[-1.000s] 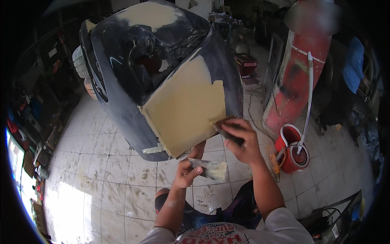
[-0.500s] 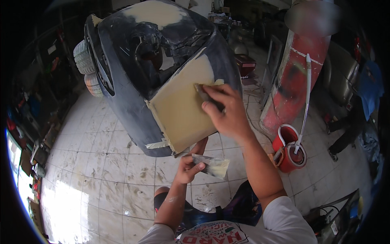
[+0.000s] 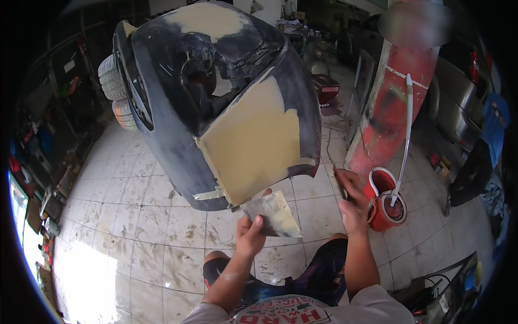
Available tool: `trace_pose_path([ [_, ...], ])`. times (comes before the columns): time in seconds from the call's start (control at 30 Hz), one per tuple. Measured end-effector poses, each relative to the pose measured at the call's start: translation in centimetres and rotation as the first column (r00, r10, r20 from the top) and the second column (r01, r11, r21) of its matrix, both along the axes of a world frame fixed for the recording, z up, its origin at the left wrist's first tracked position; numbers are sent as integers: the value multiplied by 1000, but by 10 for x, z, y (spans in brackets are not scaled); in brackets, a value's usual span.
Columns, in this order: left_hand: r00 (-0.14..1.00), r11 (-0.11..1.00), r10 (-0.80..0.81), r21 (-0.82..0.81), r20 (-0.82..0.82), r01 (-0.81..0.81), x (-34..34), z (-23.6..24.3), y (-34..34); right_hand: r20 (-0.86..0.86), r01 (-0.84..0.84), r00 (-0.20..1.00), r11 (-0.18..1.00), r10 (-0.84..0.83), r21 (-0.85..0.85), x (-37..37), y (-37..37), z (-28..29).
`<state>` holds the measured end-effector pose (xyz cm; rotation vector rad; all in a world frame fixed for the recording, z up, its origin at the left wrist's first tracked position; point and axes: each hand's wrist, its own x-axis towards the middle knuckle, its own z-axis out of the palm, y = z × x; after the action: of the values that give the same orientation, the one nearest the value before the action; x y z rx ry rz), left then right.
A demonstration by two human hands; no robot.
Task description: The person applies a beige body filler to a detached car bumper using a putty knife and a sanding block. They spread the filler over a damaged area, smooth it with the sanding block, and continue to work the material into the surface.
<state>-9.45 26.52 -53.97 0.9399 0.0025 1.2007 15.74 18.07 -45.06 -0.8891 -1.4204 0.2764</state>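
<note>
A dark car bumper (image 3: pixel 167 135) stands propped up in front of me, with a large beige filler patch (image 3: pixel 253 146) on its side. My left hand (image 3: pixel 251 235) holds a flat metal plate (image 3: pixel 275 216) smeared with beige filler, just below the patch's lower corner. My right hand (image 3: pixel 350 202) is off the bumper, to the right of its lower edge. Its fingers are closed around a thin dark spreader (image 3: pixel 336 174) that I can only partly see. My knees show below both hands.
A red mop bucket (image 3: pixel 386 208) with a white-handled mop stands right beside my right hand. A red panel (image 3: pixel 394 108) leans behind it. Stacked tyres (image 3: pixel 113 92) sit at the back left. Another person in blue (image 3: pixel 485 146) stands at far right. Cables lie lower right.
My right hand moved up across the filler patch, then came off the bumper to the right. My left hand raised the plate closer to the bumper's lower edge.
</note>
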Motion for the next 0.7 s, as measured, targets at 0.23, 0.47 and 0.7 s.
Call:
trace_pose_path([
  [0.23, 977, 906, 202, -368, -62, -210, 45, 21, -68, -94, -525, 842, 847, 531, 84, -33, -52, -45],
  [0.47, 899, 917, 303, -162, -316, -366, 35, 32, -52, 618, 137, 785, 965, 33, -226, 18, -55, -28],
  [0.7, 468, 643, 743, 704, -478, -301, 15, 51, -43, 814, 287, 580, 945, -39, -159, -5, -49, -12],
])
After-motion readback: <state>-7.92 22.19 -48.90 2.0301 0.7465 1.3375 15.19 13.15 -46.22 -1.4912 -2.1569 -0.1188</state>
